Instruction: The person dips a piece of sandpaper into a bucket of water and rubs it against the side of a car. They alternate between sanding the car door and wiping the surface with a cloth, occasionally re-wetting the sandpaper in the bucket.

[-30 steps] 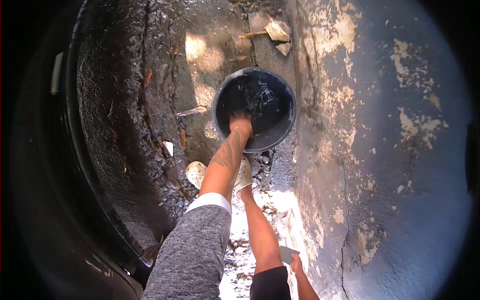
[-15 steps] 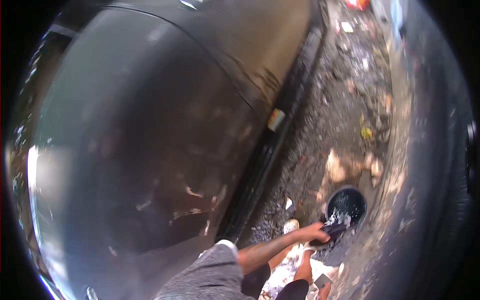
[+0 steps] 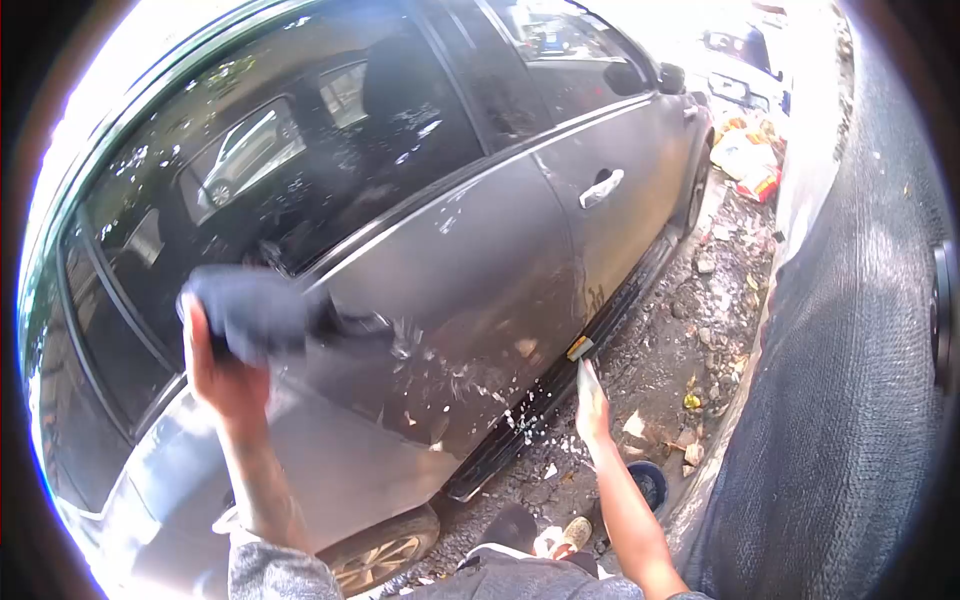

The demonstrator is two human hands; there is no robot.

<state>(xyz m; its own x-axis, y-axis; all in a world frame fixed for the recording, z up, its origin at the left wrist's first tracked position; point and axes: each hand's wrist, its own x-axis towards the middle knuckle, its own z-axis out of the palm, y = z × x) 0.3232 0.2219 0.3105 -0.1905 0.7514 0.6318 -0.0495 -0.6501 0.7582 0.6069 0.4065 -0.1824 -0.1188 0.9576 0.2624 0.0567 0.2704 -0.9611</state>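
My left hand (image 3: 225, 380) grips a dark, blurred object (image 3: 255, 310), possibly a cloth or scoop, in front of the car's side. Water drops fly from it toward the lower door. My right hand (image 3: 592, 408) stretches toward the running board (image 3: 530, 425), fingers extended. Just beyond its fingertips, a small yellow and grey block (image 3: 579, 348) rests on the board; whether they touch is unclear. The dark grey car (image 3: 480, 270) has a wet door. Partly behind my right forearm stands a black bucket (image 3: 652, 484) on the ground.
A wall covered in dark mesh (image 3: 840, 360) runs along the right. Stones and litter lie on the muddy ground (image 3: 690, 320), with a red and white bag (image 3: 752, 165) farther ahead. Another vehicle (image 3: 740, 65) stands beyond. The car's rear wheel (image 3: 385, 560) is below.
My left hand has risen from the bucket with the dark object, and water now splashes across the door. My right hand has come into view near the block. The camera view has tilted up.
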